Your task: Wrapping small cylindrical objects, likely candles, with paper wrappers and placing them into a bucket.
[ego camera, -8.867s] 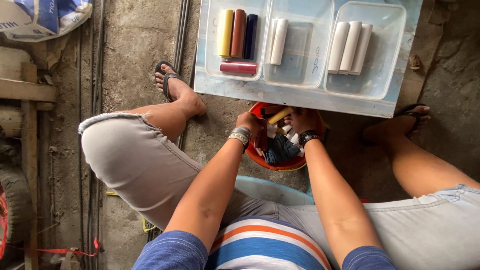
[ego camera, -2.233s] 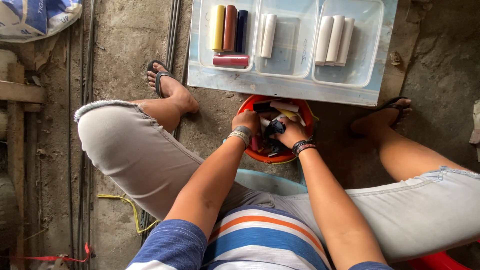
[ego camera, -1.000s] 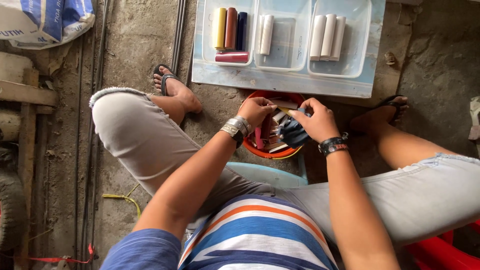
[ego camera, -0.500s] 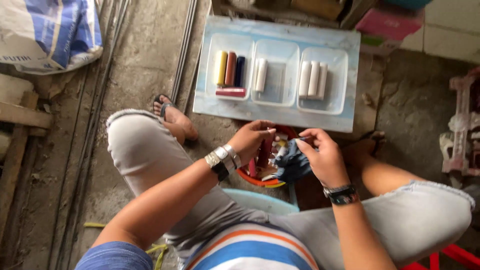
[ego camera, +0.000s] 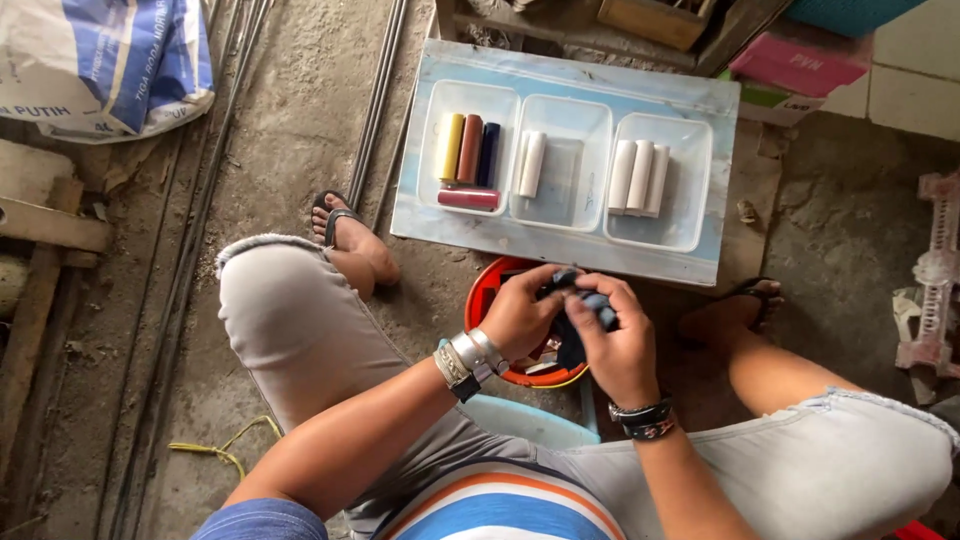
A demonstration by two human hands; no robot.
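Head view — both hands' grip closed on dark soft cloth [ego camera: 578,310] over round orange bucket [ego camera: 487,300].

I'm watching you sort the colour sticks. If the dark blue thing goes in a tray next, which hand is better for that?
Probably the right hand. Its fingers wrap the dark blue piece, while the left hand only touches its other end above the orange bucket. The clear trays lie just ahead.

A: What's hidden in the orange bowl [ego camera: 488,300]?
B: Most of it; both hands cover it. The dark bundle [ego camera: 590,305] they grip is too blurred to name.
A: Edges?
B: At one o'clock the pink box [ego camera: 795,65] is partly hidden; at eleven the sack [ego camera: 110,60] is cut off.
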